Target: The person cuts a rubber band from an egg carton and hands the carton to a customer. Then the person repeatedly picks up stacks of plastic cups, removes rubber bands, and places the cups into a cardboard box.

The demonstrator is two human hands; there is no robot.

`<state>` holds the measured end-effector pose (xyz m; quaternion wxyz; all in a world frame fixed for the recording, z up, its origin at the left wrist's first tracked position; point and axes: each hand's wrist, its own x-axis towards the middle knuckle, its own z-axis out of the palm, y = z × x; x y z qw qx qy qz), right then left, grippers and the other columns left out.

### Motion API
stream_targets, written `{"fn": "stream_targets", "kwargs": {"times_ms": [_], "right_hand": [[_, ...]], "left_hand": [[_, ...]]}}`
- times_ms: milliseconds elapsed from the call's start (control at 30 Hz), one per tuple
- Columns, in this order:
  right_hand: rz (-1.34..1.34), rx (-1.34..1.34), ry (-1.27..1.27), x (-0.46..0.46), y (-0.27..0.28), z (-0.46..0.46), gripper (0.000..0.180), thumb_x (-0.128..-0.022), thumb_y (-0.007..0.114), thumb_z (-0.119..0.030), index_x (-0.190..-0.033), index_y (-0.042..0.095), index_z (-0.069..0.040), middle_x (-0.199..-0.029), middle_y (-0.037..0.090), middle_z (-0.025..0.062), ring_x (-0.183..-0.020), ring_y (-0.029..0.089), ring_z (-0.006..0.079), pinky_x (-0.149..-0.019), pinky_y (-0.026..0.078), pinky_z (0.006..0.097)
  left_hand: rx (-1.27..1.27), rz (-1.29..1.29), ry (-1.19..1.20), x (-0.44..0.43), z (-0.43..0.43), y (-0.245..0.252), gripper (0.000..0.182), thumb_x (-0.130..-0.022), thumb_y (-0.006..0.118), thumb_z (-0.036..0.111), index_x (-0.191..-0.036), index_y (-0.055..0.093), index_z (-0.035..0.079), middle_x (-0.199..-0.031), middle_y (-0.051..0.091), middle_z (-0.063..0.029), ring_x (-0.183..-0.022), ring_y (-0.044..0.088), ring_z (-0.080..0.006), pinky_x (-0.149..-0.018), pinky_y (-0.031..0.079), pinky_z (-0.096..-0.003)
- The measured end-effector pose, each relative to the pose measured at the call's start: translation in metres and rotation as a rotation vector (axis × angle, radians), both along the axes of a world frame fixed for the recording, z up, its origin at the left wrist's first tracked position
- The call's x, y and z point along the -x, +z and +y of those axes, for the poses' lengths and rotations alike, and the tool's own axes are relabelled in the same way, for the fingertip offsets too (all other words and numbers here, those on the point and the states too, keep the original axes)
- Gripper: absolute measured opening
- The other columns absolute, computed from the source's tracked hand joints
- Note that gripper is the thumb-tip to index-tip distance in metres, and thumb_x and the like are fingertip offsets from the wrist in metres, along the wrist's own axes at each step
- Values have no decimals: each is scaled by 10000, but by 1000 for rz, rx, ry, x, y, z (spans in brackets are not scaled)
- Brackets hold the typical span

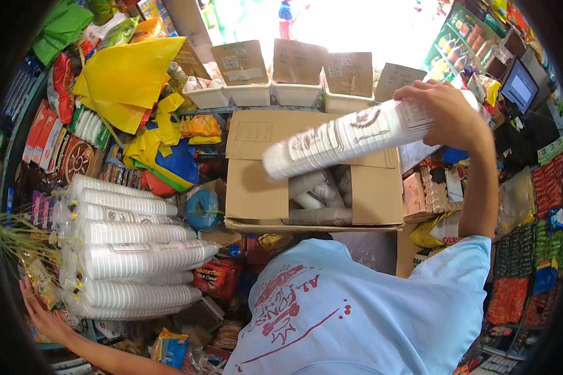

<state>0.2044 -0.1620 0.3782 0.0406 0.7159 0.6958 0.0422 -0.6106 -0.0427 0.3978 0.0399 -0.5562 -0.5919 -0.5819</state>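
Observation:
My right hand [443, 112] grips one end of a long sleeve of white cups [342, 140] with dark print. The sleeve slants over an open cardboard box [258, 187]. More wrapped cup sleeves [316, 187] lie inside the box, partly hidden by its flaps. At the far lower left, my left hand [42, 311] has its fingers apart and holds nothing. It is beside a pile of several bagged stacks of white cups [140, 258], whose tied plastic ends face left.
Beyond the box stand white tubs [298, 93] with handwritten cardboard signs; eggs show in the left one. Yellow plastic sheets [122, 84] and packaged goods crowd the left. Hanging sachets [513, 262] and a monitor [521, 86] are at the right. A blue roll [201, 208] lies beside the box.

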Motion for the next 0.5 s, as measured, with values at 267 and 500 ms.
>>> {"fn": "stream_targets", "kwargs": {"times_ms": [267,500], "right_hand": [[1137,-63,307,63,-102,84,1016,-588,936,-149,-1486,477,-24,-1384,554,85,-1326,490,202,-1151,360,345],[1540,265,670,266,-167,192,984,-612,921,-127,-1470,443,-52,-1332,575,32,-1258,532,168,-1114,393,338]], "left_hand": [[-77,-150,-162,-17,5,-4,444,-1084,586,319,-1456,604,78,-1326,718,-43,-983,647,-59,-804,425,-182],[-59,-301,-489,-47,-5,15,428,-1020,687,252,-1379,649,23,-1239,750,-96,-905,700,-90,-689,487,-182]]}}
